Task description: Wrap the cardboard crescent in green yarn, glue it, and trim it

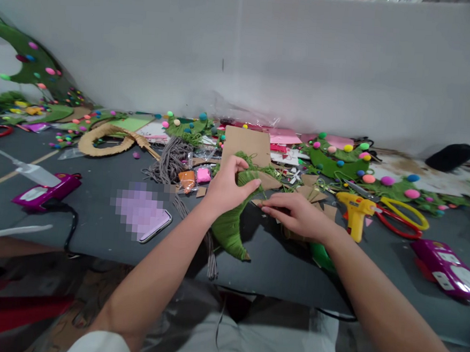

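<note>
A cardboard crescent wrapped in green yarn (231, 230) is held upright over the table, its lower tip showing bare brown card. My left hand (231, 186) is closed round its upper part, thumb in front. To the right, my right hand (292, 215) pinches a green yarn strand near the crescent's inner curve; the fingertips partly hide it. Behind the left hand lies a loose tangle of green yarn (252, 161). A brown cardboard piece (247, 141) stands behind both hands.
A yellow glue gun (355, 214) and scissors (403, 212) lie right of my right hand. Purple power strips (449, 269) sit at both sides. A phone (146, 212), grey yarn (174, 161) and a straw-coloured ring (88, 145) are leftward. Pompom-covered green crescents (336, 161) line the white partition (147, 46).
</note>
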A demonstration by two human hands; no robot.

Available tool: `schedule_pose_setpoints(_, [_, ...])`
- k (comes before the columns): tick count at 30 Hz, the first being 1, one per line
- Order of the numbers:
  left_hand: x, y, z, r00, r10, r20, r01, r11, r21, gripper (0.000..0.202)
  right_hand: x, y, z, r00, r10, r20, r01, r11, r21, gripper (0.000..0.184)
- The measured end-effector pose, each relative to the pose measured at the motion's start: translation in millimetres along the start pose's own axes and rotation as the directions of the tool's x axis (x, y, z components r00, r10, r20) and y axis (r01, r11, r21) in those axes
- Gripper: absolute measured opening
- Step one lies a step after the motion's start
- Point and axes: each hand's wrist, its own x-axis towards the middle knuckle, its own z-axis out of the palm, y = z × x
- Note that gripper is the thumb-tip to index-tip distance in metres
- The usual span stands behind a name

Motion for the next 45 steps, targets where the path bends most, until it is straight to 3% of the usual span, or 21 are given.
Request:
schedule_pose_setpoints(2, [-0.8, -0.3, -1.1, 0.999, -0.04, 0.033, 0.037, 0.996, 0.086, 0.042, -0.8, -7.7, -2.1, 0.998, -0.044, 0.034, 0.047, 0.996, -0.078, 0.025])
schedule_pose_setpoints(4, [-3.3, 2.0, -2.0, 0.988, -0.059, 0.143, 0.037, 0.988, 0.152, 0.046, -2.1, -13.4, -6.1, 0.997, -0.07, 0.019, 0.072, 0.983, -0.169, 0.024])
schedule_pose_setpoints(9, [-10.9, 13.1, -2.4, 0.9, 0.052, 0.432, -0.102, 0.99, 0.093, 0.05, -5.0, -9.5, -16.7, 0.992, -0.094, -0.086, 0.065, 0.954, -0.291, 0.019])
schedule_pose_setpoints(16, [-13.8, 22.2, -8.1, 0.825, 0.176, 0.537, -0.157, 0.984, -0.081, 0.04, -5.7, 8.3, -20.0, 0.981, -0.063, -0.186, 0.028, 0.983, -0.184, 0.016])
schedule_pose_setpoints(20, [-15.1, 27.7, -10.7, 0.836, 0.222, 0.502, -0.167, 0.974, -0.153, 0.033, -2.3, 9.8, -20.3, 0.971, -0.005, -0.238, -0.007, 0.999, -0.05, 0.019])
schedule_pose_setpoints(23, [-16.5, 30.4, -9.0, 0.869, 0.215, 0.446, -0.156, 0.974, -0.164, 0.036, -0.9, 13.5, -17.0, 0.967, 0.056, -0.249, -0.044, 0.998, 0.053, 0.021])
schedule_pose_setpoints(28, [-14.2, 23.5, -3.7, 0.938, 0.166, 0.305, -0.134, 0.983, -0.123, 0.043, -1.4, 21.9, -6.4, 0.974, 0.152, -0.17, -0.116, 0.973, 0.202, 0.016])
schedule_pose_setpoints(32, [-9.0, 14.7, -2.0, 0.981, 0.106, 0.16, -0.094, 0.992, -0.081, 0.042, -1.0, 21.4, 0.5, 0.97, 0.181, -0.162, -0.152, 0.973, 0.174, 0.014])
schedule_pose_setpoints(37, [-6.6, 10.6, -1.3, 0.992, 0.046, 0.118, -0.043, 0.999, -0.034, 0.039, -0.6, 16.4, 4.1, 0.97, 0.208, -0.125, -0.188, 0.969, 0.159, 0.019])
schedule_pose_setpoints(40, [-4.5, 6.7, -0.8, 0.999, 0.006, 0.05, -0.007, 1.0, 0.015, 0.037, 0.2, 10.8, 4.0, 0.978, 0.205, -0.032, -0.197, 0.965, 0.172, 0.025])
schedule_pose_setpoints(43, [-1.0, 0.8, -1.5, 0.998, -0.051, -0.036, 0.054, 0.995, 0.087, 0.036, 1.7, 1.1, 4.8, 0.992, 0.122, 0.034, -0.126, 0.985, 0.116, 0.031])
schedule_pose_setpoints(45, [0.2, -2.0, -2.3, 0.996, -0.08, -0.026, 0.083, 0.985, 0.151, 0.038, 2.2, -5.4, 5.2, 0.999, 0.038, 0.038, -0.038, 0.999, 0.013, 0.029])
